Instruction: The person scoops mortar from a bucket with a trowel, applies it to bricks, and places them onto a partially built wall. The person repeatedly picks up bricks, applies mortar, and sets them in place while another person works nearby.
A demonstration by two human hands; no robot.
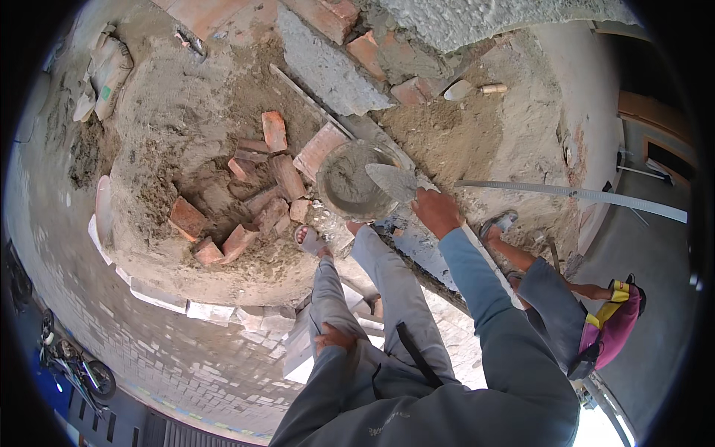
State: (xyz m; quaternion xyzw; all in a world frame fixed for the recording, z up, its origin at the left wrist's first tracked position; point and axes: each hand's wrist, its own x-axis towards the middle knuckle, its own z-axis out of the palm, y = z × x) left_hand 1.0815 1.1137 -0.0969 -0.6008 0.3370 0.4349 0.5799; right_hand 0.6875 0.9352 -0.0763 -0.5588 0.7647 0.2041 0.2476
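Note:
My right hand (437,211) grips the handle of a trowel (392,181) whose grey, mortar-coated blade reaches over the rim of a round bucket of wet mortar (350,182). My left hand (334,339) rests flat on my left thigh and holds nothing. I stand on a narrow ledge with one sandalled foot (309,240) just below the bucket.
Broken red bricks (253,197) lie scattered on sandy ground left of the bucket. A second trowel (468,89) lies at the upper right. Another person (581,313) crouches at the right beside a long metal straightedge (573,195). A brick wall (328,15) runs along the top.

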